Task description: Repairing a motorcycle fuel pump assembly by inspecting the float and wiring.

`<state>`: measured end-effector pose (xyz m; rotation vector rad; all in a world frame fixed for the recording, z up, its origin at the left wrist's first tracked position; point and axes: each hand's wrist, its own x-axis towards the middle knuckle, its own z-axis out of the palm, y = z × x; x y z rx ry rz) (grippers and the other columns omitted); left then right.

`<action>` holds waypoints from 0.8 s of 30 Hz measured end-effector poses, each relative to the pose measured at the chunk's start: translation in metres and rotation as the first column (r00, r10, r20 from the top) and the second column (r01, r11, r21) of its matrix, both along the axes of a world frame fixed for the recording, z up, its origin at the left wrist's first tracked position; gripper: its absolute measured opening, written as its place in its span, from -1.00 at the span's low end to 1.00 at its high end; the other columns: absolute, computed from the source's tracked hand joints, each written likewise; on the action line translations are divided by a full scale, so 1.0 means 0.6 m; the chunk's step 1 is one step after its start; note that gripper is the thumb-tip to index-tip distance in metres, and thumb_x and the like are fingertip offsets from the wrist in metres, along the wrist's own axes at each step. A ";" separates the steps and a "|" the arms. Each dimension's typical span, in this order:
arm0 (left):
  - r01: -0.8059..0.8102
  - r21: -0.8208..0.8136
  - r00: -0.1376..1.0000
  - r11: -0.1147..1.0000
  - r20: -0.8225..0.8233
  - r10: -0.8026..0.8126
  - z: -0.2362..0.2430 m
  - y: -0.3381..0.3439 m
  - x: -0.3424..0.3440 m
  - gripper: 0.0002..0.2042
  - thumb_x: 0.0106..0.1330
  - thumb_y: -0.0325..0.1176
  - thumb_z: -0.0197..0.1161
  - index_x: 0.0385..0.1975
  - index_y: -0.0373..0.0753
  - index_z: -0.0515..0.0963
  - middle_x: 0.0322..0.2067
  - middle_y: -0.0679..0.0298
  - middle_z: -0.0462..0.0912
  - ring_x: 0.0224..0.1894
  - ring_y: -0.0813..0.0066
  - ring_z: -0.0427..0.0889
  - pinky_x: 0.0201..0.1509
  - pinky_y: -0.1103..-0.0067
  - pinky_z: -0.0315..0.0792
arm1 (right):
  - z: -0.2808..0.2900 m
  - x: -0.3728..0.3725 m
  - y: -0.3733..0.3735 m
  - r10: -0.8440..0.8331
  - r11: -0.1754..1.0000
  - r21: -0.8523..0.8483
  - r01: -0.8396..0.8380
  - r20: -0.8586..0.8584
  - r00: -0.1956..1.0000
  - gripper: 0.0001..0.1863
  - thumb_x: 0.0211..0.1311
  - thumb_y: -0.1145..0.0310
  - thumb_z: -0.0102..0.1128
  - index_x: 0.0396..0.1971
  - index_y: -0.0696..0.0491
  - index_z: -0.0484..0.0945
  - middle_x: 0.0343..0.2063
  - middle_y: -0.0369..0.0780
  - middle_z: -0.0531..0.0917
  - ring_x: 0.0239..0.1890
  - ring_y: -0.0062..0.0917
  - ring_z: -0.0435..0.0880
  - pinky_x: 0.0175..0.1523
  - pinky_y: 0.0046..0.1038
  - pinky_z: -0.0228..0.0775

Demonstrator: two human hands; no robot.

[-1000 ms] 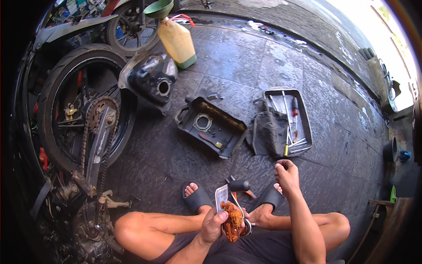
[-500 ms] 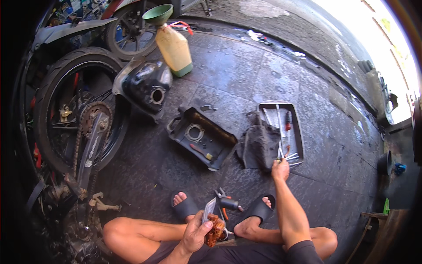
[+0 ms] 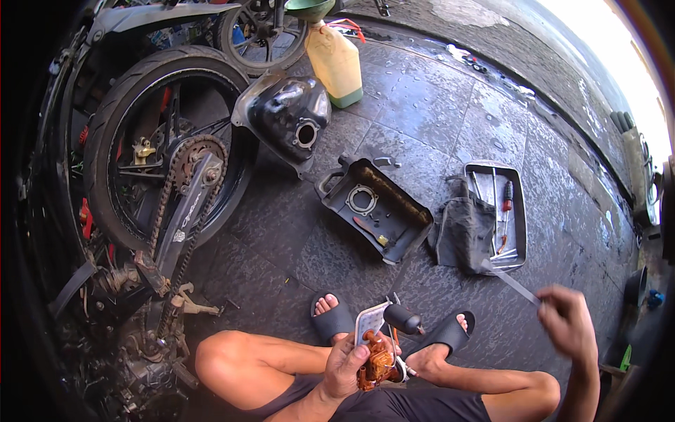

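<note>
Above my lap, my left hand [image 3: 343,367] is closed around a fuel pump unit [image 3: 380,363] with an orange-brown plastic body. A pale flat strainer plate [image 3: 368,325] stands up from it, and a black cylinder [image 3: 403,318] shows beside the plate. Off to the right, my right hand [image 3: 568,322] is raised and blurred, its fingers closed on one end of a long thin metal strip [image 3: 517,288]. The strip's far end points toward the dark cloth [image 3: 464,228] and the metal tray [image 3: 521,211]. Its exact kind is unclear.
A black box-like bin [image 3: 404,204] holds a metal ring [image 3: 361,200] and a red-handled brush [image 3: 369,229]. Behind it lie a black fuel tank [image 3: 285,112] and a yellowish jug [image 3: 334,67] with a green funnel. A motorcycle's rear wheel [image 3: 116,105] and chain stand at left.
My right hand has left the tray and swung right and nearer, bringing the metal strip along. My left hand has lifted and tilted the fuel pump unit slightly. The whole view has shifted.
</note>
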<state>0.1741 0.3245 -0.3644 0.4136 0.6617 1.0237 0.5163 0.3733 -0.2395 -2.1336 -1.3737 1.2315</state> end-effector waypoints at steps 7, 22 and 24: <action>0.062 0.032 0.997 0.998 0.032 -0.064 0.009 0.001 0.009 -0.67 0.46 -0.22 0.09 0.02 -0.38 0.45 -0.14 0.05 0.58 -0.03 0.37 0.58 0.14 0.46 0.47 | 0.128 -0.144 -0.078 0.436 0.882 0.196 -0.429 0.008 0.900 -0.69 0.17 0.52 0.20 -0.06 0.15 0.63 -0.26 -0.08 0.73 -0.33 -0.24 0.76 -0.30 -0.47 0.53; 0.097 0.183 0.992 0.978 -0.100 -0.080 0.025 -0.005 0.002 -0.70 0.45 -0.28 0.13 -0.01 -0.39 0.44 -0.13 0.11 0.58 -0.10 0.49 0.57 0.07 0.51 0.47 | 0.155 -0.162 -0.045 0.489 0.824 -0.266 -0.501 -0.116 0.865 -0.54 0.19 0.51 0.11 0.12 -0.05 0.58 -0.18 -0.03 0.71 -0.17 -0.14 0.73 -0.09 -0.32 0.56; 0.101 0.167 0.990 0.981 -0.114 -0.082 0.028 -0.006 0.000 -0.69 0.44 -0.26 0.14 0.00 -0.39 0.43 -0.12 0.11 0.59 -0.09 0.49 0.58 0.08 0.52 0.47 | 0.151 -0.161 -0.047 0.493 0.828 -0.243 -0.505 -0.114 0.862 -0.52 0.18 0.52 0.09 0.13 -0.05 0.57 -0.18 -0.02 0.71 -0.16 -0.16 0.73 -0.07 -0.34 0.54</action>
